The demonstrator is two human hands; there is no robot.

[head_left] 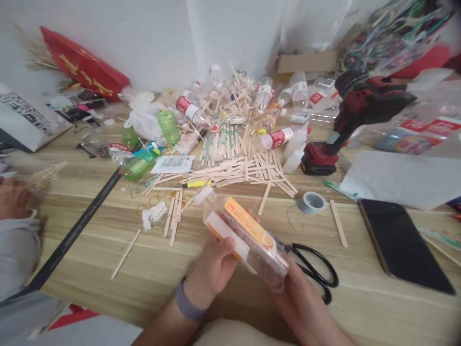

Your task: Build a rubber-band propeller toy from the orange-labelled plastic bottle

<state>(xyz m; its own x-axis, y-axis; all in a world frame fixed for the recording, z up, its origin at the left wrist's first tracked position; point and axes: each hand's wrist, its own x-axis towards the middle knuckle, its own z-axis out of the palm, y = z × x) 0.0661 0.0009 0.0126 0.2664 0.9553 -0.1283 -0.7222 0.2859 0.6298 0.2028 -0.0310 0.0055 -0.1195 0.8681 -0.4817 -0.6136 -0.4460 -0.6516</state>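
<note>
A clear plastic bottle (248,230) with an orange and white label and a white cap lies tilted between my hands, above the table's front. My left hand (219,264), with a purple band at the wrist, grips its side, thumb on the white part of the label. Around the base and underside wraps my right hand (288,283), its fingers mostly hidden behind the bottle. Black-handled scissors (317,269) lie on the table beside my right hand, their blades partly covered. Several wooden sticks (175,216) and a crumpled white piece (154,215) lie left of the bottle.
Wooden craft sticks (230,173) and plastic bottles (279,138) pile up at the back. A red and black power drill (353,115) stands right, near a wire spool (311,203) and a dark phone (403,245). Another person's hand (14,197) is at the left edge.
</note>
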